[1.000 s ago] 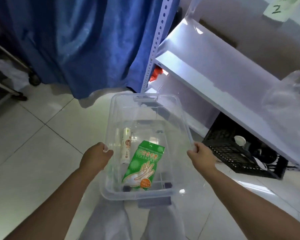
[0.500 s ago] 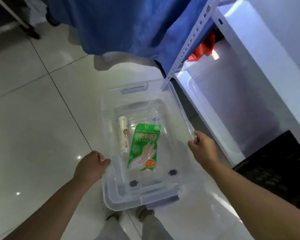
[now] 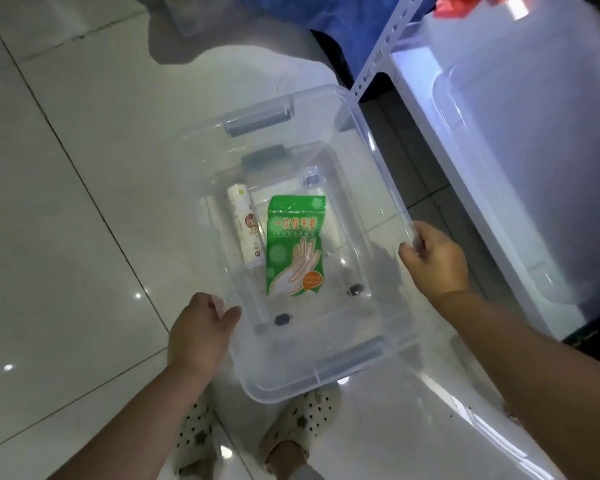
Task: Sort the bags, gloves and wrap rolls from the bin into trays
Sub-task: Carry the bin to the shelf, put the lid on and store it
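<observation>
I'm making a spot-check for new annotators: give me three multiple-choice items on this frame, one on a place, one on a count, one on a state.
1. Where does the white wrap roll lie?
A. Beside the green glove packet
B. On the packet
C. On the floor tiles

2. How many items are in the clear plastic bin?
A. One
B. Two
C. Four

3. What does the right hand do?
A. Hangs free
B. Holds the packet
C. Grips the bin's rim

Key: 1 A, they lie side by side; 2 B, only roll and packet; 3 C, fingers curl over the rim.

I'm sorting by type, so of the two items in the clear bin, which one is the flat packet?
The green glove packet: flat, with a printed hand. The white wrap roll beside it, on the left hand's side, is a cylinder.
</observation>
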{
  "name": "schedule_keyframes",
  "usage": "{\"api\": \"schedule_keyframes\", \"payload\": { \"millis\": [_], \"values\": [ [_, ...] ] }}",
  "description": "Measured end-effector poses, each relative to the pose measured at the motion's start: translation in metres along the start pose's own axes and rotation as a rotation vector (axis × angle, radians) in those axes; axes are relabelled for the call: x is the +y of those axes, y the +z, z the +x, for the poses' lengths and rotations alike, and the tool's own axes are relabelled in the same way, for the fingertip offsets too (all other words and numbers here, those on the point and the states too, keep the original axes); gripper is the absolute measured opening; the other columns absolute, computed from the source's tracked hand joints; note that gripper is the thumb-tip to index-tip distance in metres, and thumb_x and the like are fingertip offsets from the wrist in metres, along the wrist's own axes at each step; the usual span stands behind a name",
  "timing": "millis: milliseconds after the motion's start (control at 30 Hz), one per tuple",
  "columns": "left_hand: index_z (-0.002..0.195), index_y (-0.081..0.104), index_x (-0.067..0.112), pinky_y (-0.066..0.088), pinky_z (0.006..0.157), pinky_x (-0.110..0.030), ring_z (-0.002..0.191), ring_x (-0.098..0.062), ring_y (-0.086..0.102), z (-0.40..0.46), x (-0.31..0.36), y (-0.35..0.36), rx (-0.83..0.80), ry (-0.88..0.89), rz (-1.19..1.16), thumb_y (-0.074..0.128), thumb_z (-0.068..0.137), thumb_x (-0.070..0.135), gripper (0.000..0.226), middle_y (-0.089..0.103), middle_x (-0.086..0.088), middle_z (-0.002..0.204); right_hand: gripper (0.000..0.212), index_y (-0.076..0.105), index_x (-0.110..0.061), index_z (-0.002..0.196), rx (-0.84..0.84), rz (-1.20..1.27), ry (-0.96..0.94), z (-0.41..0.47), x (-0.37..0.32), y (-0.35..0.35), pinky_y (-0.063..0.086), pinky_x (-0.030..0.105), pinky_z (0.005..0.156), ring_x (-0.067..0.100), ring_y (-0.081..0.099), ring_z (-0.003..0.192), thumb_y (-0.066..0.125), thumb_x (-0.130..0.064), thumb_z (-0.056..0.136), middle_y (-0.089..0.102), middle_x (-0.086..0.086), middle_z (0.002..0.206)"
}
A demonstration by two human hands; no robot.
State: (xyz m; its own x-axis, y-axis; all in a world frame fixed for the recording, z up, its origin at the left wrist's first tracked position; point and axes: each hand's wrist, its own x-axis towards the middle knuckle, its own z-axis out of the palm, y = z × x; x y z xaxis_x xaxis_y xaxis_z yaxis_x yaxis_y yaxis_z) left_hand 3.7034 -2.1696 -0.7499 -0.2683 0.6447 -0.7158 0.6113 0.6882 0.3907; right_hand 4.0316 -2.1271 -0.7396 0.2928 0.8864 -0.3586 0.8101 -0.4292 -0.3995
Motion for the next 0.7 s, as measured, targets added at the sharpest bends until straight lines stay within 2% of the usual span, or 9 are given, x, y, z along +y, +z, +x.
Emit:
{"api": "schedule_keyframes", "payload": {
  "millis": [100, 200, 300, 367, 467, 533, 600, 633, 700],
  "values": [
    [0.096, 0.055, 0.011, 0.057, 0.071, -0.046, 0.077, -0.029, 0.064, -0.001, -0.008, 0.019, 0.013, 0.006, -0.046, 0.068, 0.081, 0.031, 0.028, 0.061, -0.003, 0.077, 0.025, 0.057, -0.010, 0.111, 0.019, -0.042, -0.009, 0.005, 0.016, 0.013, 0.046, 0.030, 0.060, 0.014, 0.047, 0.060, 0.054, -0.021, 0.088, 0.043, -0.007, 0.066],
    [0.098, 0.055, 0.011, 0.057, 0.071, -0.047, 0.077, -0.029, 0.063, -0.004, -0.011, 0.030, -0.002, 0.025, -0.054, 0.068, 0.081, 0.030, 0.029, 0.058, -0.001, 0.075, 0.032, 0.053, -0.012, 0.120, 0.002, -0.060, 0.019, 0.005, 0.024, 0.020, 0.052, 0.038, 0.069, 0.019, 0.053, 0.069, 0.055, -0.022, 0.090, 0.050, -0.002, 0.074],
    [0.094, 0.053, 0.012, 0.056, 0.073, -0.047, 0.078, -0.032, 0.063, -0.007, -0.008, 0.033, -0.032, 0.035, -0.027, 0.068, 0.081, 0.028, 0.025, 0.057, -0.002, 0.074, 0.039, 0.049, -0.013, 0.128, -0.009, -0.065, 0.039, 0.003, 0.028, 0.021, 0.051, 0.035, 0.072, 0.020, 0.055, 0.076, 0.055, -0.022, 0.091, 0.054, 0.003, 0.084],
    [0.098, 0.053, 0.011, 0.054, 0.077, -0.043, 0.082, -0.032, 0.063, -0.010, -0.004, 0.030, -0.048, 0.033, 0.020, 0.066, 0.083, 0.026, 0.025, 0.062, -0.006, 0.083, 0.041, 0.048, -0.012, 0.130, -0.018, -0.077, 0.036, 0.001, 0.027, 0.019, 0.046, 0.030, 0.070, 0.019, 0.054, 0.078, 0.055, -0.024, 0.092, 0.055, 0.002, 0.087],
    [0.119, 0.050, 0.008, 0.046, 0.076, -0.033, 0.094, -0.030, 0.061, -0.017, 0.006, 0.017, -0.014, 0.076, 0.212, 0.063, 0.085, 0.022, 0.040, 0.064, -0.008, 0.105, 0.039, 0.052, -0.013, 0.127, -0.020, -0.134, -0.002, 0.001, 0.027, 0.002, 0.047, 0.031, 0.072, 0.023, 0.058, 0.085, 0.055, -0.030, 0.092, 0.060, 0.004, 0.098],
    [0.124, 0.050, 0.008, 0.047, 0.077, -0.035, 0.099, -0.030, 0.060, -0.024, 0.018, 0.004, 0.052, 0.177, 0.303, 0.062, 0.084, 0.018, 0.043, 0.062, -0.010, 0.112, 0.033, 0.058, -0.009, 0.120, 0.117, -0.186, -0.049, 0.001, 0.035, -0.020, 0.045, 0.033, 0.079, 0.028, 0.058, 0.097, 0.055, -0.024, 0.091, 0.062, 0.011, 0.108],
    [0.120, 0.054, 0.006, 0.048, 0.077, -0.039, 0.103, -0.033, 0.058, -0.027, 0.036, -0.005, 0.103, 0.326, 0.416, 0.062, 0.082, 0.014, 0.039, 0.061, -0.014, 0.114, 0.028, 0.060, -0.006, 0.114, 0.335, -0.298, -0.020, 0.000, 0.050, -0.045, 0.041, 0.040, 0.087, 0.033, 0.052, 0.104, 0.054, -0.017, 0.089, 0.060, 0.017, 0.111],
    [0.117, 0.057, 0.004, 0.048, 0.075, -0.041, 0.102, -0.035, 0.057, -0.028, 0.047, -0.006, 0.111, 0.391, 0.473, 0.062, 0.082, 0.012, 0.037, 0.061, -0.016, 0.112, 0.027, 0.059, -0.005, 0.112, 0.411, -0.347, 0.051, 0.000, 0.059, -0.056, 0.039, 0.044, 0.089, 0.036, 0.049, 0.106, 0.053, -0.015, 0.088, 0.058, 0.019, 0.111],
    [0.110, 0.061, 0.003, 0.048, 0.071, -0.042, 0.098, -0.038, 0.056, -0.029, 0.074, -0.005, 0.115, 0.497, 0.555, 0.062, 0.080, 0.011, 0.031, 0.060, -0.018, 0.103, 0.029, 0.053, 0.000, 0.113, 0.405, -0.400, 0.242, -0.001, 0.077, -0.074, 0.038, 0.049, 0.090, 0.040, 0.047, 0.108, 0.054, -0.015, 0.087, 0.054, 0.023, 0.115]
  ]
}}
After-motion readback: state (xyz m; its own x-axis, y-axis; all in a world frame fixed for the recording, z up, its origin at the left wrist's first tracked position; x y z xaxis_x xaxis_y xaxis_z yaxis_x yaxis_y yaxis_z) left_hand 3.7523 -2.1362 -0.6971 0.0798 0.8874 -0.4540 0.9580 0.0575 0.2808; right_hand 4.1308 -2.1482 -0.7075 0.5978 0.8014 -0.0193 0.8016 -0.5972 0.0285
